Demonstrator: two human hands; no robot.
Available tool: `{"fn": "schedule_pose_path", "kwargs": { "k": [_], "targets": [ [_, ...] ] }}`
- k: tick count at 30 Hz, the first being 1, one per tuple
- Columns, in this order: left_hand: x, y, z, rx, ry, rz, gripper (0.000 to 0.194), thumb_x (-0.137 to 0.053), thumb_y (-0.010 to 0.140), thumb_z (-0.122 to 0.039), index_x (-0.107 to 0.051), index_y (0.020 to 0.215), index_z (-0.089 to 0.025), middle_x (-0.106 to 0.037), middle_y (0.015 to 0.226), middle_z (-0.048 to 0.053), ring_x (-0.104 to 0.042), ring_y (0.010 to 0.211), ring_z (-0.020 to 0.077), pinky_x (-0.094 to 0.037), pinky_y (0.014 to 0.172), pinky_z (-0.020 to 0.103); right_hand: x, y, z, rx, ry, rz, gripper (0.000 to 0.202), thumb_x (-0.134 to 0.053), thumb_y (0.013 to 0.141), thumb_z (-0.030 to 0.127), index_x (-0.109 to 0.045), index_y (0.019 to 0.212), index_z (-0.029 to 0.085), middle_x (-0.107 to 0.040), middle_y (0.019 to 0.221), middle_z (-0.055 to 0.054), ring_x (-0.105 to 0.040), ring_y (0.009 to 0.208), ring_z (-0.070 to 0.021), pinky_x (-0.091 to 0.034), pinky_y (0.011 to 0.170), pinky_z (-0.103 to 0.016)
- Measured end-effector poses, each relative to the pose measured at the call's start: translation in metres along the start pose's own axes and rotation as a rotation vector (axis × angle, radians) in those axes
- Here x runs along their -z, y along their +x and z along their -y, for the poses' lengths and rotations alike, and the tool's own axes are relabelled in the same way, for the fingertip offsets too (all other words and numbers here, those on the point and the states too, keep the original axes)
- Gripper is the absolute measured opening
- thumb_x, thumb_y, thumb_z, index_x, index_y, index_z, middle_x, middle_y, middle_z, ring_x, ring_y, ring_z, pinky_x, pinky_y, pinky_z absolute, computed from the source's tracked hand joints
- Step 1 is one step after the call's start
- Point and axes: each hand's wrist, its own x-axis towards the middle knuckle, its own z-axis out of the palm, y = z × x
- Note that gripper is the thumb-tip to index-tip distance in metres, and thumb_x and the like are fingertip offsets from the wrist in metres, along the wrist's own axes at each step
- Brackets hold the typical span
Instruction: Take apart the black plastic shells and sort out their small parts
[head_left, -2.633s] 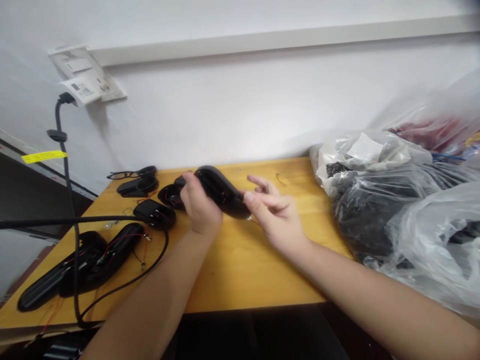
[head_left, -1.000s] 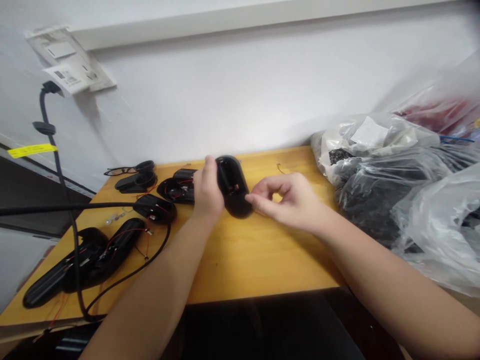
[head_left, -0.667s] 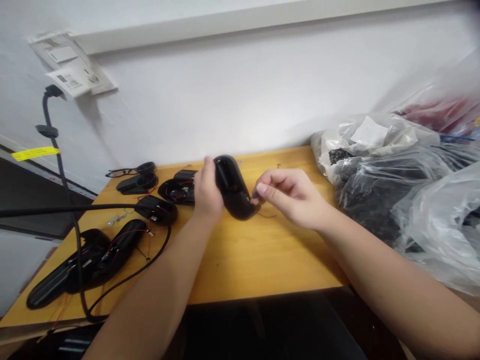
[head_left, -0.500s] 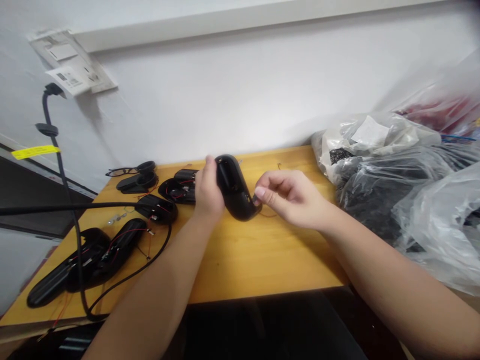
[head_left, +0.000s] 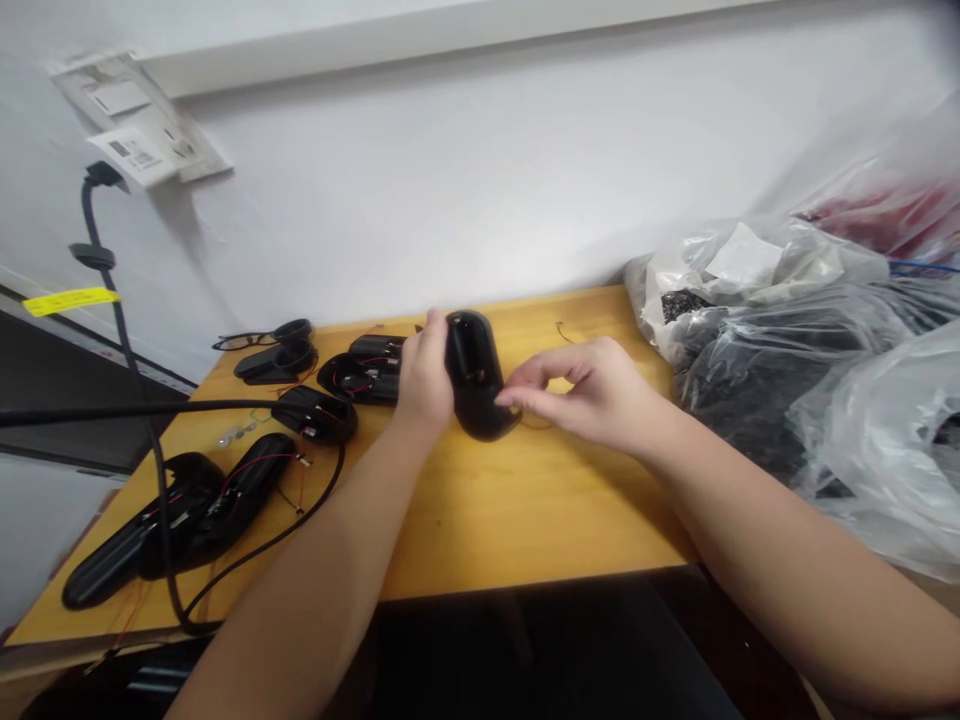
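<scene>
My left hand is wrapped round the left side of a black plastic housing, holding it raised above the wooden table. A long hollow shows in the housing's face, with a small metal contact at its lower end. At the housing's lower right edge, my right hand has thumb and forefinger pinched together. What lies between those fingertips is too small to make out. A thin wire shows just below them. Behind my left hand lies another black housing with red wires.
More black wired housings lie at the left, crossed by a thick black cable from a wall socket. Glasses lie at the back left. Clear plastic bags of parts fill the right side. A wire piece lies near the wall.
The housing has turned so that its hollow faces me more, and it has shifted slightly right with my left hand. My right fingertips have moved slightly left along its lower edge.
</scene>
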Motion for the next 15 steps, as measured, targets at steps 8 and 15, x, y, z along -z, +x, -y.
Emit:
{"fn": "schedule_pose_path", "kwargs": {
  "k": [8, 15],
  "targets": [
    [-0.01, 0.0, 0.005, 0.259, -0.267, 0.144, 0.041, -0.072, 0.095, -0.052, -0.06, 0.075, -0.02, -0.058, 0.069, -0.002, -0.058, 0.064, 0.0137, -0.048, 0.066, 0.026, -0.01, 0.001, -0.001, 0.008, 0.021, -0.129, 0.021, -0.082, 0.092, 0.033, -0.076, 0.081, 0.016, -0.073, 0.072, -0.002, -0.064, 0.064, -0.0119, -0.048, 0.062, -0.023],
    [-0.018, -0.005, 0.001, 0.547, -0.264, 0.213, 0.04, -0.047, 0.108, -0.05, -0.058, 0.085, -0.018, -0.057, 0.067, 0.0, -0.057, 0.057, 0.0144, -0.048, 0.06, 0.027, -0.016, 0.003, -0.001, -0.284, 0.259, -0.125, 0.03, -0.08, 0.088, 0.042, -0.075, 0.084, 0.012, -0.07, 0.067, -0.004, -0.055, 0.056, -0.0104, -0.04, 0.049, -0.022]
  ]
}}
